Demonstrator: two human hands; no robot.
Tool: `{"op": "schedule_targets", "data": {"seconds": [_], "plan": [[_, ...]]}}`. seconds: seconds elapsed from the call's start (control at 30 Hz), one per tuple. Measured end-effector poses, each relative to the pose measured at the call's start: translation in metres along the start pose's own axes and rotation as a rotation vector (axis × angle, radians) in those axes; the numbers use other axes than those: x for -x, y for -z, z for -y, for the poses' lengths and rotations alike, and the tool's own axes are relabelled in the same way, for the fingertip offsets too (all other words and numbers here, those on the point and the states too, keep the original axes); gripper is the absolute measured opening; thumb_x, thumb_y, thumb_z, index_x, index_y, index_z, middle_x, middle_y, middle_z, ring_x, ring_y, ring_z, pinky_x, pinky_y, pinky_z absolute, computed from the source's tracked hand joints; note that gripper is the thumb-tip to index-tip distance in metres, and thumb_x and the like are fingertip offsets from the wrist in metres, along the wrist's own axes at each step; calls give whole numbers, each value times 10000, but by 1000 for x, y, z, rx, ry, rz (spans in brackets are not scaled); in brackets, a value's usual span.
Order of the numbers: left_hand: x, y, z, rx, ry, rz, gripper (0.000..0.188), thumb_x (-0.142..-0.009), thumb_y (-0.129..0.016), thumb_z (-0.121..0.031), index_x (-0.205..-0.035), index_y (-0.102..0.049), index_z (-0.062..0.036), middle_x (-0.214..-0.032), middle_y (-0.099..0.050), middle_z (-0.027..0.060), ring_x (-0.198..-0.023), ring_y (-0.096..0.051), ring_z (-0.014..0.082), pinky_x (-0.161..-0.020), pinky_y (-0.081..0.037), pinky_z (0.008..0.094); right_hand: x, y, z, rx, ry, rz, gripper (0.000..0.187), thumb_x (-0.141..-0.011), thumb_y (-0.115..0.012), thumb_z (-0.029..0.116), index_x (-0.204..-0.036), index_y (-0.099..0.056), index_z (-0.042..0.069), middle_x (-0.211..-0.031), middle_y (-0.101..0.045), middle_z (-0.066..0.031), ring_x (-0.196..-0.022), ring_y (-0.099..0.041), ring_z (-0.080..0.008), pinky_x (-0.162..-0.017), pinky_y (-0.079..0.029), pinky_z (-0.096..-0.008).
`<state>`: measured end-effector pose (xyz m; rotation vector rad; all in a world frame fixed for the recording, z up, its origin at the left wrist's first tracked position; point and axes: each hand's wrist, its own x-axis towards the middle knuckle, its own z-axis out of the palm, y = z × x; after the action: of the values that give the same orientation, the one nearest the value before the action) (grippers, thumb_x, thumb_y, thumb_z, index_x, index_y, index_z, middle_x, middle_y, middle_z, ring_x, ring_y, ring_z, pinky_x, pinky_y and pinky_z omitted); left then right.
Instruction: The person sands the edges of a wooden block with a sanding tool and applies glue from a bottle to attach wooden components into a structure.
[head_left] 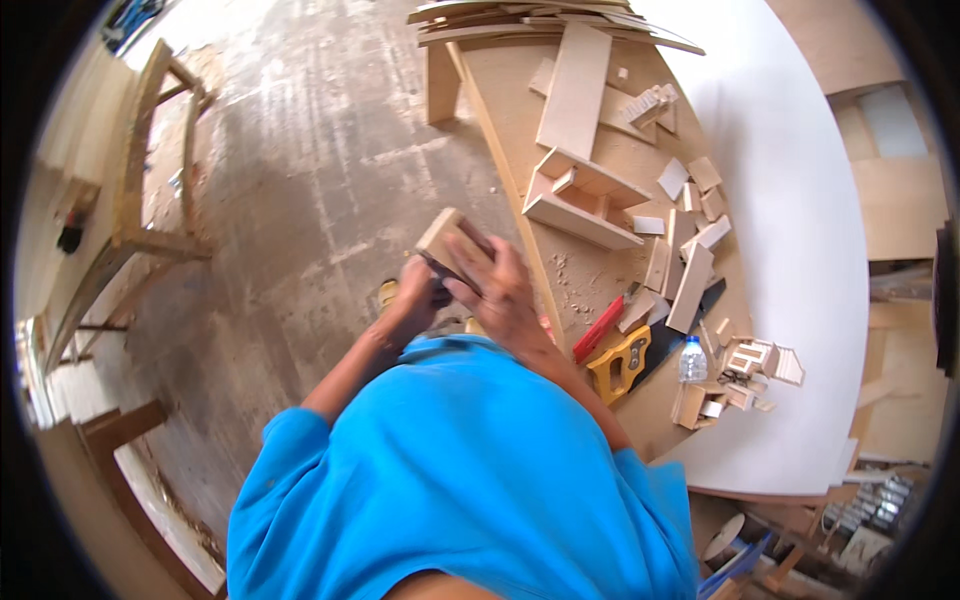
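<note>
In front of my body, over the floor beside the table, both hands are close together at a pale wooden piece [438, 232] with a flat face. My right hand [500, 290] has its fingers curled over the piece's right side. Below its lower end, my left hand [412, 298] is closed, with a dark strip [440, 268] showing between the hands. What that dark thing is I cannot make out, and the left fingertips are partly hidden.
A table [500, 100] on my right bears an open wooden box [585, 205], several offcuts [690, 290], a yellow-handled saw [620, 365], a red-handled tool [600, 328] and a plastic bottle [692, 362]. Thin strips [540, 22] are stacked at its far end. A wooden frame [150, 150] stands left.
</note>
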<state>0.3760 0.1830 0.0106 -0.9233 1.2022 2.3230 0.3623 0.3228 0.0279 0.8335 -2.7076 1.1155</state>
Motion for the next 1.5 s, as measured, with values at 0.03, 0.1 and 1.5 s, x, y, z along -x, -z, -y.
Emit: {"op": "schedule_targets", "data": {"seconds": [0.03,0.1,1.5], "plan": [[2,19,-8,63,0,19,197,-894,-451,-298,-885,-537,-121,-621,-493,-1,-448,-419,75,-379,-298,225,-19,-16,4,26,-27,34,530,-753,-636,376,-1256,-490,294,-1105,-466,-181,-959,-482,-348,-803,-426,-412],[4,52,-27,112,-54,37,318,-939,-362,-378,-746,-463,-146,-511,-382,-32,-362,-303,66,-317,-183,219,-61,-42,20,-82,-54,68,514,-757,-622,395,-1247,-497,302,-1081,-473,-172,-954,-483,-348,-786,-428,-419],[-112,140,-160,-12,35,4,261,-921,-414,-344,-942,-543,-118,-799,-553,41,-627,-544,149,-515,-457,269,-169,-163,54,88,-243,17,458,-769,-601,397,-1211,-529,300,-1044,-459,-169,-880,-500,-365,-743,-436,-440]]}}
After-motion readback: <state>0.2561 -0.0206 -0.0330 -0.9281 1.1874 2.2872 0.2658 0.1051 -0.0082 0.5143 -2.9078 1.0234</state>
